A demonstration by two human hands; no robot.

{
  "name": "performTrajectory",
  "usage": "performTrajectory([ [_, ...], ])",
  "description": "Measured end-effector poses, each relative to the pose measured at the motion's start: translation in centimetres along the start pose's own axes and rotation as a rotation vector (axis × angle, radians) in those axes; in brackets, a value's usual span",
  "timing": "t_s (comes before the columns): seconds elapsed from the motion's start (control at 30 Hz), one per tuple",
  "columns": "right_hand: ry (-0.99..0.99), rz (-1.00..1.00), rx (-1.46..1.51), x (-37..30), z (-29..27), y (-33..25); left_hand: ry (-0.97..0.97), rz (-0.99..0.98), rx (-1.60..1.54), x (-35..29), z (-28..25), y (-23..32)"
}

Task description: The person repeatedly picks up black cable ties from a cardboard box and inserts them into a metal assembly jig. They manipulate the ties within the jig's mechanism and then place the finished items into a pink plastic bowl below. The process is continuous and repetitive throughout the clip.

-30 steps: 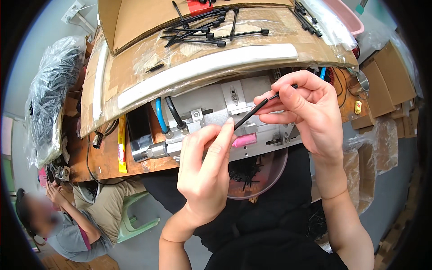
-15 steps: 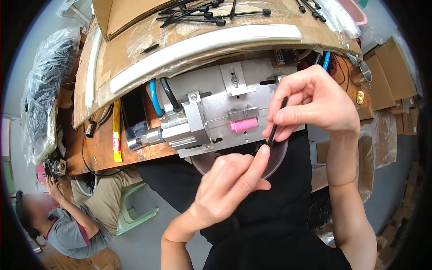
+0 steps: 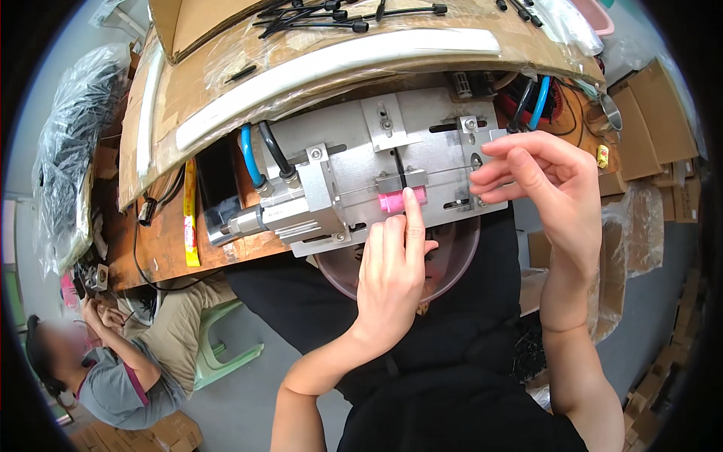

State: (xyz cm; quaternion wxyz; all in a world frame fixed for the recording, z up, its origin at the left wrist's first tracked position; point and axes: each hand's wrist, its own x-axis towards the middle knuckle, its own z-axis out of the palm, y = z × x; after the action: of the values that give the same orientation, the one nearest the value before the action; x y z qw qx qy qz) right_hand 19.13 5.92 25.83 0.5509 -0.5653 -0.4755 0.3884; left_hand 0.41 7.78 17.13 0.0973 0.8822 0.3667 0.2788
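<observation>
A thin black rod (image 3: pixel 401 167) lies across the small metal block (image 3: pixel 388 183) in the middle of the metal fixture (image 3: pixel 350 169). My left hand (image 3: pixel 388 282) has its index finger stretched out, its tip on the rod's near end beside the pink piece (image 3: pixel 391 203). The other fingers of that hand point forward without gripping anything. To the right, my right hand (image 3: pixel 546 177) hovers over the fixture's right end, thumb and fingers apart with nothing between them. A metal cylinder (image 3: pixel 290 216) with blue and black hoses is mounted on the fixture's left.
A clear bowl (image 3: pixel 452 264) sits below the fixture's front edge. Cardboard (image 3: pixel 301 68) with a white foam strip (image 3: pixel 339 71) and several black rods (image 3: pixel 309 16) spans the far side. A yellow packet (image 3: pixel 190 218) lies left. Another person (image 3: pixel 124 369) works at the lower left.
The black rod went from my right hand into the fixture. My left hand moved forward, its fingertip now on the rod's end. My right hand let go and shifted right.
</observation>
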Motion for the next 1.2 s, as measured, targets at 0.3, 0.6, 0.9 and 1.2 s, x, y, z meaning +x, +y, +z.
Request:
performTrajectory([
  [0.3,-0.069,-0.683,-0.521,6.1,5.5,-2.0,-0.032,-0.091,-0.079,-0.4,-0.9,-0.1],
  [0.6,-0.160,-0.746,-0.954,16.4,13.2,-4.7,-0.168,0.112,-0.183,2.3,-5.5,1.8],
  [0.9,0.453,-0.447,-0.259,6.2,-6.2,-2.4,0.268,0.466,-0.209,24.7,-0.9,1.6],
  [1.2,0.344,-0.434,0.079,3.7,-7.3,-1.1,0.298,0.492,-0.232,23.8,-2.0,1.3],
])
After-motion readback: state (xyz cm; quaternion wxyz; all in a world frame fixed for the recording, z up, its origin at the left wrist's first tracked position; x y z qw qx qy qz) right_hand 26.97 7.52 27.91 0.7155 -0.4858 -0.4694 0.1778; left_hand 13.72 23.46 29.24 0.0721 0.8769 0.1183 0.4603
